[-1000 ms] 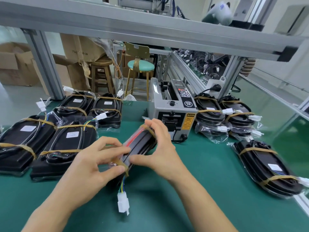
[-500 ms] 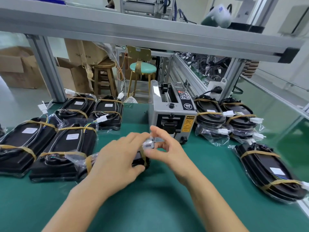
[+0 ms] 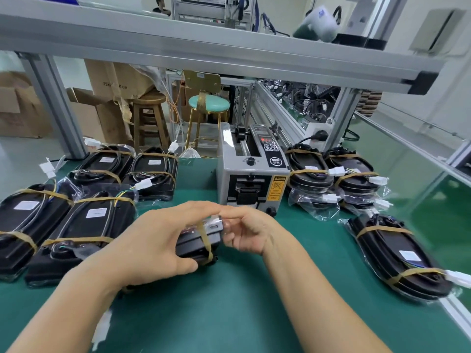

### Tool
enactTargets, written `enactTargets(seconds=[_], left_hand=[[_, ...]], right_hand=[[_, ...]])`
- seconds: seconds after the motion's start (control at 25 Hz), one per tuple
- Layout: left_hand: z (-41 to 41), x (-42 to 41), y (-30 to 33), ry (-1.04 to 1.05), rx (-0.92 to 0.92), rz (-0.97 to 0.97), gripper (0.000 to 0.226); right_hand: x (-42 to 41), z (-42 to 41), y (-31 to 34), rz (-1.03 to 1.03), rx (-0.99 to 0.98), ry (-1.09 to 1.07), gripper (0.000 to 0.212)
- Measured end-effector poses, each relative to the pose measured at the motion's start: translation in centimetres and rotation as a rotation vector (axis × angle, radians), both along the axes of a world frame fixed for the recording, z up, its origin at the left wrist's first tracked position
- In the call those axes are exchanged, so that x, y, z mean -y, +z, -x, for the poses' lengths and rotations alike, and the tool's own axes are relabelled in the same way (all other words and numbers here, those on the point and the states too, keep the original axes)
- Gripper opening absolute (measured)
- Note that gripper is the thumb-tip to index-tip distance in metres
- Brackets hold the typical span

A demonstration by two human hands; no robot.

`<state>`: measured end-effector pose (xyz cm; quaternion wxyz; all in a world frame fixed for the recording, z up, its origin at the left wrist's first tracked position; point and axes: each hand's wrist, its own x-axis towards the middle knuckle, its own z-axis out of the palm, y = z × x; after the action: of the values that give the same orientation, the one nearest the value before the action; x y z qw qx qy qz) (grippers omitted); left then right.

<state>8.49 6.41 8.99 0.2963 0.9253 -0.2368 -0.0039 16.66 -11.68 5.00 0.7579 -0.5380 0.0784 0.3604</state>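
Head view, middle of the tabletop (image 3: 229, 314): holding one black unit (image 3: 196, 242) low over the green surface, just in front of the dispenser (image 3: 251, 179). Gripping it with the left hand (image 3: 150, 248), fingers curled over the top and thumb underneath. Pinching its right end with the right hand (image 3: 251, 233), fingers drawn together there, but too blurred to tell whether on the case, the clear film or the band (image 3: 205, 240). Already done on this unit, as far as can be seen: one tan band around the right end. Cannot tell about a second band at the other end, hidden under the left hand. Lying finished on the left, close together, four banded units (image 3: 84, 225) with two bands each; on the right, a pile (image 3: 309, 174) of the same and one more apart near the edge. Judging from this, probably late in the work on the unit in hand: band likely being pressed down or checked. Hanging below the left wrist, a white connector (image 3: 102, 329), probably of this unit. Left to do, by appearance: add the second band if missing, lay the unit with the others, take the next one. None without bands plainly visible on the tabletop, so cannot say how many remain.
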Motion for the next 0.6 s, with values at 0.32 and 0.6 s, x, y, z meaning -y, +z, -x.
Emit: enactTargets(seconds=[0.32,0.6], left_hand=[[-0.3,0.4,-0.5,0.189,-0.1,0.085,0.06],[0.1,1.6,-1.4,0.384,-0.029,0.082,0.056]], right_hand=[[-0.3,1.2,-1.5,0.395,0.411,-0.308,0.008],[1.1,-0.7,-0.5,0.554,0.52,-0.859,0.024]])
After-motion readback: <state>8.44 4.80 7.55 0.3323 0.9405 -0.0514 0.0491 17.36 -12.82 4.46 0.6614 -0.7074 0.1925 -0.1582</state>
